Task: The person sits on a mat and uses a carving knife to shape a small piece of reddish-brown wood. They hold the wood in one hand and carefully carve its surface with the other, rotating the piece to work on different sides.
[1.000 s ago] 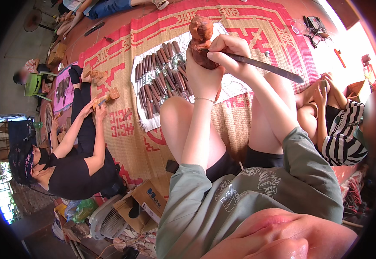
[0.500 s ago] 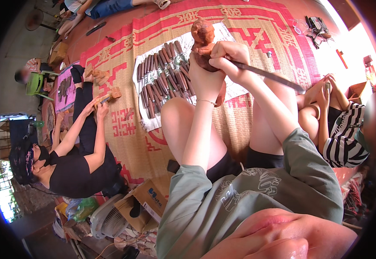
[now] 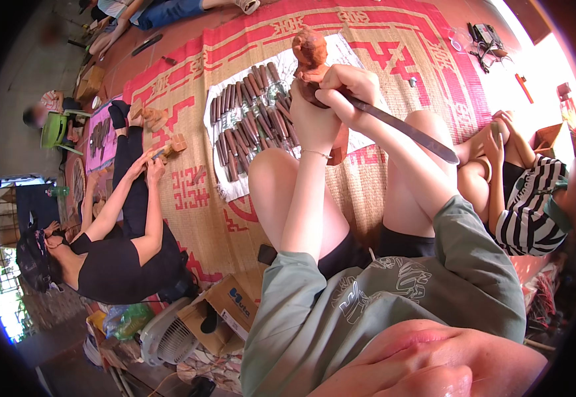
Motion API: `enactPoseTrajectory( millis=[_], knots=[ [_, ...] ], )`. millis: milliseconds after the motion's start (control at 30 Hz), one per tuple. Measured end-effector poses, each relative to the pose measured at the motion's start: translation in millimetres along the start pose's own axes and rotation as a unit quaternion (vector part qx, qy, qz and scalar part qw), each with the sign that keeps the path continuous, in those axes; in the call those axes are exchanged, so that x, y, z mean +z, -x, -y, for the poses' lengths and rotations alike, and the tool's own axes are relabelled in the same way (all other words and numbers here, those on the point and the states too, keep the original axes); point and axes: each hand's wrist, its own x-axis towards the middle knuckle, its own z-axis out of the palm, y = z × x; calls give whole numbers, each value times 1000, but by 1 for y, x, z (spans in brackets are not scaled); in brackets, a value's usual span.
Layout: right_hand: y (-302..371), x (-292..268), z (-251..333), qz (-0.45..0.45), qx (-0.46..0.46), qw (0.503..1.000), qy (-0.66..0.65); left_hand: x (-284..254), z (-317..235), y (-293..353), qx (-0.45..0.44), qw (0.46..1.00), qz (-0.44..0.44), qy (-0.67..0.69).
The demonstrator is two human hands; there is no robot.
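Note:
A reddish-brown carved wooden figurine (image 3: 310,49) stands up above my knees, with a rounded head on top. My left hand (image 3: 316,122) is closed around its lower part. Against the figurine's side, my right hand (image 3: 353,89) grips a long, flat, dark carving tool (image 3: 410,130). The tool's tail slants down to the right over my right forearm; its working end is hidden by my fingers. Beyond my left knee, several wood-handled carving chisels (image 3: 255,119) lie in rows on a white cloth (image 3: 234,192).
A red-patterned straw mat (image 3: 195,152) spreads beneath me. At left, a person in black (image 3: 119,268) works on a wooden piece (image 3: 178,143). Another in stripes (image 3: 529,212) sits close on my right. A cardboard box (image 3: 218,311) and white fan (image 3: 169,337) stand at lower left.
The tool's tail end has swung down, and my right hand has turned slightly with it. My left hand keeps its hold on the figurine. The person at left has lowered their head.

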Motion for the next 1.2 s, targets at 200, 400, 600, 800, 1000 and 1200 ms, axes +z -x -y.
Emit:
enactPoseTrajectory(
  millis=[200,400,600,800,1000,1200],
  knots=[
    [2,2,-7,-41,60,996,-61,1,14,-1,31,999,1,-34],
    [3,2,-4,-4,20,1000,-18,-2,11,-1,6,999,-4,-37],
    [4,0,5,-17,97,988,-117,-1,9,2,29,1000,1,0],
    [4,3,-4,-30,19,999,-36,1,8,1,24,999,-23,-8],
    [6,-3,4,1,65,993,-94,0,8,2,44,999,-12,-28],
    [5,2,-2,-20,50,996,-78,-1,3,2,12,996,-14,-82]
  ],
)
